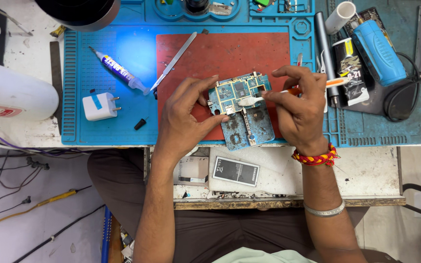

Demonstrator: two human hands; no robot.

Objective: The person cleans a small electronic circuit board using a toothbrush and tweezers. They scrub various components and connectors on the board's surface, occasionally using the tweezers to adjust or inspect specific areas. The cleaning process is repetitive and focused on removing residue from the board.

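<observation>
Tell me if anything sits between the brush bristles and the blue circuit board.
Nothing visible does. The right hand holds the orange-handled brush with white bristles directly on the blue rectangular circuit board, which the left hand grips at its left edge above the red rubber mat.

White workbench (25,131) carries a blue work mat (123,131) across the upper frame. On the mat: red pad (220,53) at centre, white plug adapter (101,106) and syringe tube (120,71) at left, metal spudger (174,62) beside them, black cable coil (405,100) at right.
</observation>
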